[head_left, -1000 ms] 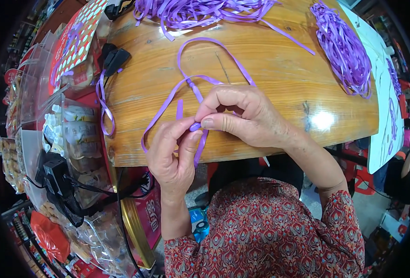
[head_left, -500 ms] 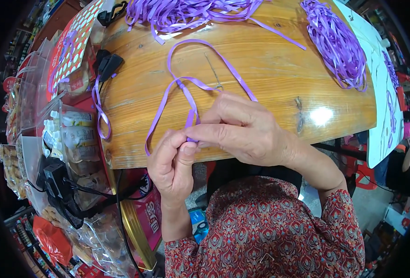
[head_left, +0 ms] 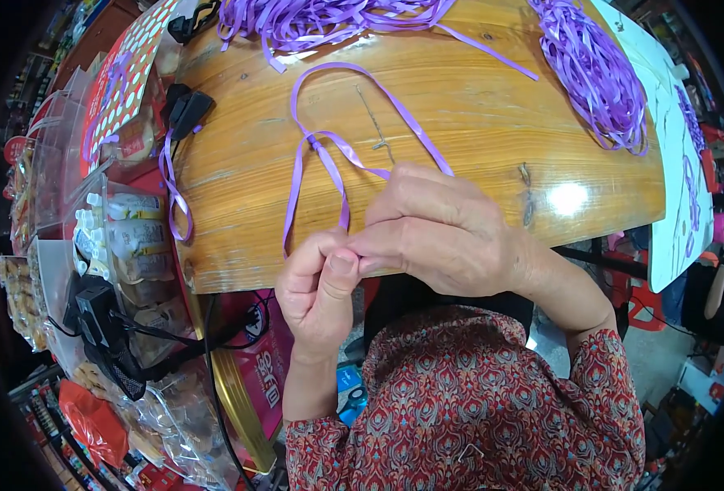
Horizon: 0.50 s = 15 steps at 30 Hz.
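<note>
A narrow purple ribbon lies in a large loop on the wooden table, with a small knot on its left side. Its lower strands run down to my two hands. My left hand is closed, thumb and forefinger pinched at the ribbon's end. Pressed against those fingertips, my right hand is also closed in a pinch; the ribbon between them is mostly hidden. A strand passes under the right hand's knuckles. Just beyond that hand is a thin, dark, wire-like piece with a small bend near its lower end.
Purple ribbon heaps lie at the table's far edge and far right. Left of the wooden table are black clips, a dangling ribbon, small bottles and a black cable. A white marbled table adjoins on the right.
My hands have shifted slightly right and pressed closer together. The short ribbon end that stood up between my fingers is now out of sight. The left strand of the loop has swung inward.
</note>
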Motion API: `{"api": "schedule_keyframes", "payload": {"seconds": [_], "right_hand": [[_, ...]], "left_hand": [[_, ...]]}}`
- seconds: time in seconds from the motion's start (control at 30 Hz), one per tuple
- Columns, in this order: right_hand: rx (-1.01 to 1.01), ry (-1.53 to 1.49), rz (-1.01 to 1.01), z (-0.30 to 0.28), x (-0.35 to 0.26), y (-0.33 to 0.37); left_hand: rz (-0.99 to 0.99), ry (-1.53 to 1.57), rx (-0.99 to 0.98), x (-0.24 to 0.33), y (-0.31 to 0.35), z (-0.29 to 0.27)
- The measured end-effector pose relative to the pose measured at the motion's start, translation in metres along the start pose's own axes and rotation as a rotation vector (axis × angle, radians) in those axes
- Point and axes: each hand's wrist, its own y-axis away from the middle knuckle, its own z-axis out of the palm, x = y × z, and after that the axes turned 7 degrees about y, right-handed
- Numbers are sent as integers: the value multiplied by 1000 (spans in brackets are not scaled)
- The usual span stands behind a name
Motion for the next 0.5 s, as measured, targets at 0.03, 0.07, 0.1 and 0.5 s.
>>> {"api": "schedule_keyframes", "payload": {"seconds": [0.03,0.07,0.1,0.5], "right_hand": [[5,15,-16,-1,0,1],[10,31,-32,-3,-1,2],[9,29,-30,-5,-2,2],[-7,-133,229,-29,-5,5]], "left_hand": [[-2,0,2,2,2,2],[-58,71,8,4,6,4],[-115,143,13,4,8,5],[-72,338,-5,1,10,10]]}}
